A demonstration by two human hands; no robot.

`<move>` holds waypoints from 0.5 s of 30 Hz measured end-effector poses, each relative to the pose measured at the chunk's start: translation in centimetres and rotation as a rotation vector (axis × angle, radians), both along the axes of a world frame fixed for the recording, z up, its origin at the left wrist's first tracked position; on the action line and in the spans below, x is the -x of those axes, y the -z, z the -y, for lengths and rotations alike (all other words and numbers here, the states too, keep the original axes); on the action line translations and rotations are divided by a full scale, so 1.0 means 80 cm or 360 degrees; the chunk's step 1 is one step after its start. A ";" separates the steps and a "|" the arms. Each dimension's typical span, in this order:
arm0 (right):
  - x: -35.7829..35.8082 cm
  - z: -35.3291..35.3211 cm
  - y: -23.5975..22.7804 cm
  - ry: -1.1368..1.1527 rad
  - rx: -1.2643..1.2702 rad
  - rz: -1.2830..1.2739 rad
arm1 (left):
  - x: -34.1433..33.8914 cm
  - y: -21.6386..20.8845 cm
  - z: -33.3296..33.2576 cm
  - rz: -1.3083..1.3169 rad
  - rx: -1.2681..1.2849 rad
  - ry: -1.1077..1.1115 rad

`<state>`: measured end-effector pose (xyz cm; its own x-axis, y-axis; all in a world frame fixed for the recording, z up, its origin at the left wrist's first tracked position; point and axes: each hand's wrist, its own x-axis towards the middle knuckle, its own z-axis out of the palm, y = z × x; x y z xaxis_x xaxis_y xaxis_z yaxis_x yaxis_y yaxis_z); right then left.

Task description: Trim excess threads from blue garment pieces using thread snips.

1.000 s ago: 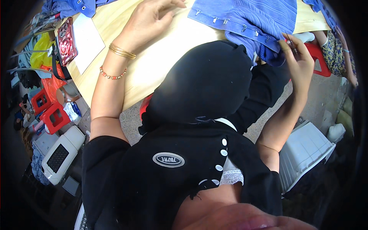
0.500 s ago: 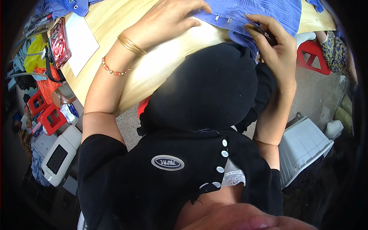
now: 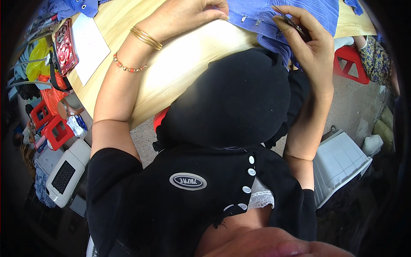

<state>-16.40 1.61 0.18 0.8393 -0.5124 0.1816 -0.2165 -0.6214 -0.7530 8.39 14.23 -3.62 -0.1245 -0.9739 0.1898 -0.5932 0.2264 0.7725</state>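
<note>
A blue ribbed garment lies across the far edge of the wooden table, partly hanging over it. Two small metal hooks sit along its waistband-like edge. My left hand is at the garment's left end, thumb and fingertips pinched together on its edge. In my right hand, closed fingers hold dark metal thread snips, their pointed end just over the garment near the hooks. Part of the snips is hidden by the fingers.
A white sheet and a red patterned case lie at the table's left. Red stools stand at left and another red stool at right, near a person's patterned sleeve. A white plastic bin is at lower right.
My left hand has drawn its thumb and fingers together on the garment's edge, moving slightly up. The garment and my right hand with the snips have shifted a little to the right.
</note>
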 end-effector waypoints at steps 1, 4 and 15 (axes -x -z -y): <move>-0.007 -0.005 -0.006 -0.0006 0.0002 0.0004 | -0.001 0.001 -0.001 -0.0017 -0.0023 -0.0029; -0.025 -0.025 -0.025 0.0224 -0.0116 -0.0022 | 0.002 -0.006 -0.002 -0.0103 -0.0014 -0.0083; -0.046 -0.028 -0.008 0.0128 0.0444 0.0015 | 0.017 0.039 0.003 -0.1027 -0.0220 -0.0453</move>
